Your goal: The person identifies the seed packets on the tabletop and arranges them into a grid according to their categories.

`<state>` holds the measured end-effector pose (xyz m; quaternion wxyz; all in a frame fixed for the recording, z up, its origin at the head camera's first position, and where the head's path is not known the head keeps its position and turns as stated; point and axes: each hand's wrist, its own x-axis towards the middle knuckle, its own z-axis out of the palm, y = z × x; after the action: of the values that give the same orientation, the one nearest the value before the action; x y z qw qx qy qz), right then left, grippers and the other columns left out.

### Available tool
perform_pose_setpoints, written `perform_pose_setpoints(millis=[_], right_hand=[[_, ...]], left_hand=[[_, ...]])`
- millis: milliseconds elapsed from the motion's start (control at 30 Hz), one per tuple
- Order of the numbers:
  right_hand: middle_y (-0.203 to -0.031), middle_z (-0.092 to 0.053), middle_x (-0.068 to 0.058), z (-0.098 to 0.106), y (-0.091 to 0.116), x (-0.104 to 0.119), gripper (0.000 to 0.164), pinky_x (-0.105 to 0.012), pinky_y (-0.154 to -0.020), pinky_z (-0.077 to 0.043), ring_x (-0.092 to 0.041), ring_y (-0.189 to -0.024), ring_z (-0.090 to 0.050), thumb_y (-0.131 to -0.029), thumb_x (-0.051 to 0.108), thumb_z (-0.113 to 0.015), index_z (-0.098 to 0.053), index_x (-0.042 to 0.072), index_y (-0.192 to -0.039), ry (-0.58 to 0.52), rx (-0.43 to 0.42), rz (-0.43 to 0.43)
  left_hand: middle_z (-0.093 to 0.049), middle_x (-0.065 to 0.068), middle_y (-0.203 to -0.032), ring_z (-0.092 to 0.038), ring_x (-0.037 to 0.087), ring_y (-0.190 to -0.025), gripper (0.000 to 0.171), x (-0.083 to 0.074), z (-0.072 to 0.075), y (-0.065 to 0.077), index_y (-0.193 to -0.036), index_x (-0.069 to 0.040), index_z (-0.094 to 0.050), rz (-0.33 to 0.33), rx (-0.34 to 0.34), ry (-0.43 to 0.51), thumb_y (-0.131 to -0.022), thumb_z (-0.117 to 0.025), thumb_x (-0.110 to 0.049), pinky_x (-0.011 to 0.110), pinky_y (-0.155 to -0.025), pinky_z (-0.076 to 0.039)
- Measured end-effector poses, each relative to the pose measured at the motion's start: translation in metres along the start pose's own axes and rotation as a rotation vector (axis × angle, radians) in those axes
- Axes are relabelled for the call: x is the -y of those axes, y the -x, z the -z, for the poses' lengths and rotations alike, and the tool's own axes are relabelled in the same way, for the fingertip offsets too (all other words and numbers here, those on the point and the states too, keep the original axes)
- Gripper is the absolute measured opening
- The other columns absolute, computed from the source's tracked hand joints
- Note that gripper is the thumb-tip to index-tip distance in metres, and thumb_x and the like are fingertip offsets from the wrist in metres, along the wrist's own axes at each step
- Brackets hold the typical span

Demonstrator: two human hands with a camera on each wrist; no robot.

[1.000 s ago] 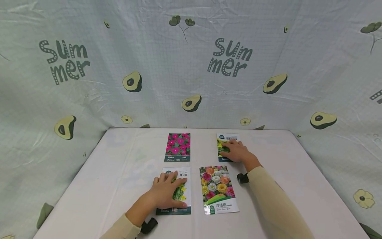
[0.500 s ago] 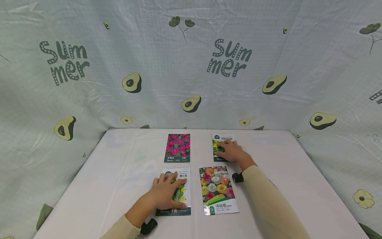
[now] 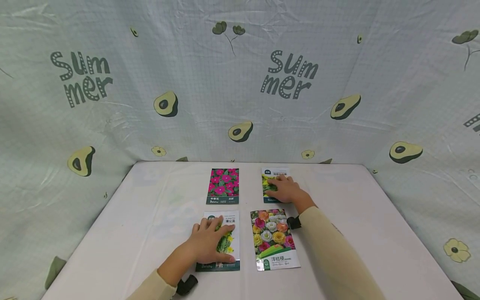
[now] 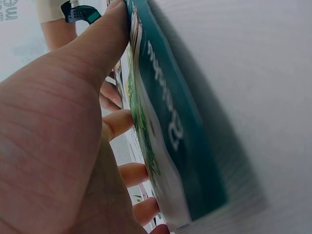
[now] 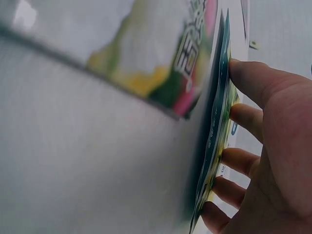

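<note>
Four flat seed packets lie in two rows on the white table. My left hand point(image 3: 206, 241) rests with spread fingers on the near left packet point(image 3: 233, 246), which pictures yellow flowers and green leaves. In the left wrist view, the thumb and fingertips touch that packet's face point(image 4: 158, 112) near its dark green band. At the far right, my right hand point(image 3: 288, 190) lies on another yellow-flowered packet point(image 3: 267, 185), covering its right part. The right wrist view has several fingertips pressing on this packet point(image 5: 214, 131), whose edge stands slightly off the table there.
A packet with pink flowers point(image 3: 223, 185) lies at the far left. Nearest my right forearm is a packet of multicoloured blooms point(image 3: 271, 235), slightly turned. The white table point(image 3: 112, 250) meets a cloth backdrop point(image 3: 202, 83) printed with avocados at its back and sides.
My right hand has slid the far right packet leftward across the table, nearer the pink-flowered one. The left hand and the other packets have stayed in place.
</note>
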<state>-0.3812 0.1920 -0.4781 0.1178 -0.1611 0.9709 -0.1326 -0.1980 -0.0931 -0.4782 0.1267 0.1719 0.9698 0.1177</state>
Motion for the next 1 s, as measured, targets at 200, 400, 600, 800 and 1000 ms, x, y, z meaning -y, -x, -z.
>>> perform_pose_setpoints(millis=[200, 400, 600, 800, 1000], right_hand=[[-0.163, -0.032, -0.020, 0.001, 0.000, 0.007, 0.061, -0.067, -0.114, -0.029, -0.047, -0.148, -0.029, -0.104, 0.050, -0.054, -0.044, 0.022, -0.157, -0.011, 0.007, 0.019], [-0.161, -0.035, -0.018, 0.000, -0.002, 0.010, 0.061, -0.066, -0.114, -0.030, -0.046, -0.147, -0.031, -0.104, 0.051, -0.054, -0.043, 0.023, -0.157, -0.006, 0.006, 0.036], [-0.162, -0.034, -0.018, -0.002, -0.004, 0.015, 0.062, -0.066, -0.115, -0.029, -0.046, -0.148, -0.030, -0.103, 0.050, -0.055, -0.044, 0.024, -0.157, -0.014, 0.001, 0.018], [-0.163, -0.033, -0.017, -0.004, -0.007, 0.021, 0.062, -0.064, -0.116, -0.029, -0.044, -0.148, -0.030, -0.103, 0.052, -0.055, -0.043, 0.025, -0.157, 0.002, -0.001, 0.004], [-0.164, -0.033, -0.017, -0.004, -0.007, 0.027, 0.062, -0.065, -0.116, -0.029, -0.045, -0.148, -0.030, -0.102, 0.052, -0.057, -0.044, 0.025, -0.157, -0.004, 0.005, 0.000]], left_hand=[[-0.035, 0.013, -0.164, -0.038, 0.039, -0.131, 0.096, -0.001, 0.001, 0.000, -0.153, -0.033, -0.047, 0.003, 0.001, 0.000, -0.073, -0.072, -0.080, 0.052, -0.090, -0.033], [-0.034, 0.012, -0.164, -0.038, 0.039, -0.131, 0.096, -0.002, 0.001, 0.001, -0.153, -0.034, -0.047, 0.011, 0.004, -0.003, -0.073, -0.072, -0.080, 0.052, -0.090, -0.033], [-0.034, 0.012, -0.164, -0.038, 0.038, -0.131, 0.095, -0.003, 0.002, 0.001, -0.153, -0.035, -0.046, 0.011, 0.006, -0.002, -0.073, -0.072, -0.080, 0.050, -0.088, -0.033], [-0.034, 0.012, -0.164, -0.038, 0.039, -0.131, 0.095, -0.003, 0.002, 0.000, -0.153, -0.034, -0.047, 0.011, 0.009, 0.007, -0.073, -0.071, -0.080, 0.051, -0.089, -0.033], [-0.034, 0.013, -0.164, -0.038, 0.039, -0.131, 0.095, -0.003, 0.002, 0.000, -0.153, -0.033, -0.047, 0.011, 0.007, 0.009, -0.073, -0.073, -0.078, 0.053, -0.090, -0.034]])
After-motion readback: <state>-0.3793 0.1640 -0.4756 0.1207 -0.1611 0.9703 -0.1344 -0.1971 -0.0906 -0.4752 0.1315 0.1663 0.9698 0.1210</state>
